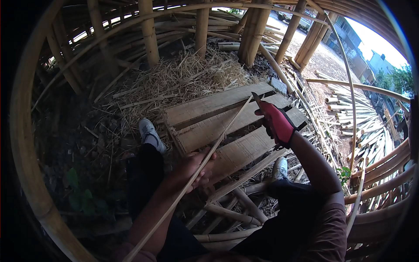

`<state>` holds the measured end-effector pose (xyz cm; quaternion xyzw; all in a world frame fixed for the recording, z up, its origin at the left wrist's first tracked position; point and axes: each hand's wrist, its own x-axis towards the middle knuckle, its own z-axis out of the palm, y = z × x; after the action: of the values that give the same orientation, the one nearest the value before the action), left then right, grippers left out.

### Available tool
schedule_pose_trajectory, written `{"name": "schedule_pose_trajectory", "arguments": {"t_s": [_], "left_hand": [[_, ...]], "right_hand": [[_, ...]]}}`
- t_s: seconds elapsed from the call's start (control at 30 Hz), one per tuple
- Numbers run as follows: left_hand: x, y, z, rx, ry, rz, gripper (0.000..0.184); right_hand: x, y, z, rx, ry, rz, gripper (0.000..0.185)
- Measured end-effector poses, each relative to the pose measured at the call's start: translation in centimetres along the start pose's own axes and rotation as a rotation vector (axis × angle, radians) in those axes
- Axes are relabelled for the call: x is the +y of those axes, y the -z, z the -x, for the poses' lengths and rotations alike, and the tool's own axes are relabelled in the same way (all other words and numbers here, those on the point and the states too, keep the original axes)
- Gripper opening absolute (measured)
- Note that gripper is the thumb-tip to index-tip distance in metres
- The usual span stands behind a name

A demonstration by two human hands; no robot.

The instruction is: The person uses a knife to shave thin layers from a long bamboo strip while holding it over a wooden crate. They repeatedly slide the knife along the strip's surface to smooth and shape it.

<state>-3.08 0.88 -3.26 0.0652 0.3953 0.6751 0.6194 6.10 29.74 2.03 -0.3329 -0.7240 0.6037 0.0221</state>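
Note:
My bare left hand (197, 169) is closed around a long, thin bamboo strip (222, 136), which slants from the lower left up across a slatted wooden bench (198, 133). In a red and black glove, my right hand (279, 124) grips a knife by its handle, most of which the fingers hide. The knife's dark blade (256, 99) points up and left, close to the strip's far end. Whether blade and strip touch I cannot tell. Both hands are over the bench, the left at its near left edge, the right at its right side.
A pile of shavings (187, 81) lies behind the bench. Upright bamboo posts (253, 35) stand beyond it, and a curved bamboo pole (26, 153) arcs along the left. Cut bamboo poles (369, 139) lie in heaps at the right. My shoes (151, 134) flank the bench.

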Motion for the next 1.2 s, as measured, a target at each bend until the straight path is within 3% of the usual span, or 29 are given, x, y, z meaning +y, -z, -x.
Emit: {"name": "schedule_pose_trajectory", "arguments": {"t_s": [0.07, 0.1, 0.2, 0.27, 0.3, 0.4, 0.43, 0.47, 0.53, 0.67, 0.73, 0.8, 0.93, 1.0, 1.1, 1.17, 1.2], "left_hand": [[0.0, 0.0, 0.1, 0.001, 0.001, 0.011, 0.032], [0.0, -0.1, 0.1, 0.002, 0.004, 0.022, 0.032], [0.2, -0.7, 0.4, 0.034, 0.017, 0.015, 0.031], [0.2, -0.8, 0.7, 0.040, 0.024, -0.017, 0.032], [0.2, -0.9, 0.8, 0.044, 0.029, -0.048, 0.032], [0.2, -1.6, 2.0, 0.071, 0.001, -0.129, 0.033], [0.4, -2.0, 2.5, 0.068, 0.004, -0.129, 0.033], [0.5, -2.3, 3.1, 0.074, 0.020, -0.156, 0.033], [0.7, -2.3, 3.4, 0.079, 0.038, -0.182, 0.033], [0.5, -1.4, 2.7, 0.005, 0.016, -0.273, 0.035], [0.3, -1.0, 2.0, -0.036, 0.000, -0.316, 0.036], [0.3, -1.1, 1.6, 0.025, 0.080, -0.144, 0.037], [0.6, -2.0, 1.3, 0.114, 0.105, -0.226, 0.038], [0.3, -2.0, 1.3, 0.064, 0.102, -0.249, 0.034], [0.3, -1.5, 1.5, 0.037, 0.105, -0.247, 0.034], [0.3, -1.4, 1.4, 0.049, 0.097, -0.273, 0.034], [0.2, -1.3, 1.3, 0.060, 0.093, -0.299, 0.034]], "right_hand": [[0.2, -0.3, 0.1, 0.020, 0.132, 0.077, 0.048], [0.0, -0.9, 0.2, 0.020, 0.132, 0.078, 0.048], [-0.4, -2.6, 0.6, -0.002, 0.198, 0.189, 0.024], [2.3, -2.8, -0.5, 0.048, 0.987, 0.825, 0.026], [2.6, -3.3, -0.7, 0.082, 1.133, 1.013, 0.030], [2.9, -4.7, 1.0, 0.114, 1.001, 1.061, 0.031], [1.7, -5.6, 2.1, 0.138, 0.796, 1.004, 0.032], [1.4, -5.5, 2.3, 0.140, 0.793, 1.006, 0.032], [0.9, -5.3, 2.2, 0.037, 0.655, 1.011, 0.032], [3.3, -4.0, -0.3, 0.125, 0.820, 1.072, 0.034], [3.8, -3.9, -0.8, 0.109, 1.015, 1.032, 0.032], [3.8, -4.4, -0.2, 0.060, 1.054, 0.963, 0.031], [2.9, -6.8, 2.3, -0.033, 1.187, 0.944, 0.028], [3.4, -7.1, 2.5, -0.059, 1.188, 0.940, 0.030], [2.2, -7.4, 4.3, -0.130, 1.008, 0.936, 0.032], [1.9, -7.5, 5.3, -0.026, 0.789, 0.814, 0.032], [2.0, -7.7, 5.6, -0.031, 0.788, 0.816, 0.032]]}}
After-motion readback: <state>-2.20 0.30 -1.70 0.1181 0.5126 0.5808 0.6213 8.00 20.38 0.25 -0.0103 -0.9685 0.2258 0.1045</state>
